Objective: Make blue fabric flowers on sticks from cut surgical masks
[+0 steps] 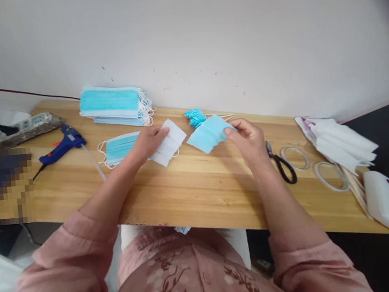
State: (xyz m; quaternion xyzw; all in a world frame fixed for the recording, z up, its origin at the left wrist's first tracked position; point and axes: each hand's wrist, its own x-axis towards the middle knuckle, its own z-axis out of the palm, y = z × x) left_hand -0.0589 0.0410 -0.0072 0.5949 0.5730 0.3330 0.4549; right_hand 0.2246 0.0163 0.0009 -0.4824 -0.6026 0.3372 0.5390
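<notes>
My left hand [150,142] pinches a white fabric piece [169,142] between thumb and fingers. Under that hand a blue face mask [121,148] with white ear loops lies on the table, partly covered by the hand and the white piece. My right hand [246,137] grips a light-blue fabric piece [210,133] by its right corner. The two pieces are held apart, with a narrow gap between them. Just behind the blue piece lie blue folded flowers [195,117] on thin pale sticks [224,116], partly hidden by it.
A stack of masks [109,101] stands against the wall. To the left lie a blue glue gun [63,144] and a power strip [39,124]. On the right are black-handled pliers [283,165], tape rolls [331,176], white folded sheets [340,140] and a white plastic container [385,202].
</notes>
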